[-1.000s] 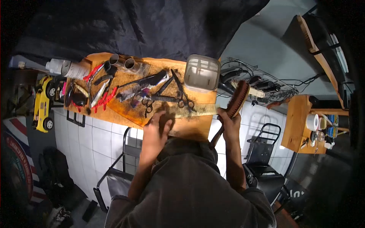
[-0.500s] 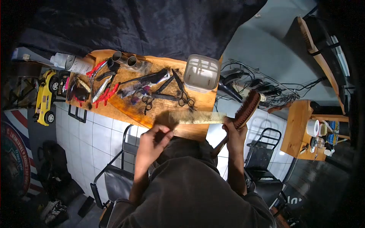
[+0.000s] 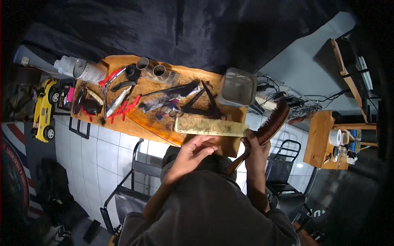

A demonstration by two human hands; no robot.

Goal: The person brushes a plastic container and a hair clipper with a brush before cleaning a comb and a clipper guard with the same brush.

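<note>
My right hand (image 3: 256, 152) is closed around a brush (image 3: 274, 122) with dark bristles and a wooden handle. Pinched at its right end in the same hand is a wide cream comb (image 3: 211, 126), its teeth pointing up and dark specks along its spine. My left hand (image 3: 192, 155) is just below the middle of the comb, palm up, fingers loosely bent and thumb apart, with nothing in it. Behind the comb, black scissors (image 3: 201, 102) lie on the wooden table (image 3: 139, 119) beside a dark-handled comb (image 3: 170, 90).
A translucent plastic tub (image 3: 237, 88) stands at the table's right end. Red clips (image 3: 125, 109), two cups (image 3: 160, 73) and a white spray bottle (image 3: 88, 71) are toward the left. Black chairs (image 3: 131, 201) flank me; a dark cape (image 3: 176, 33) hangs ahead.
My left hand has moved right, from the comb's left end to beneath its middle. The comb and brush remain in my right hand. The camera view has shifted slightly.
</note>
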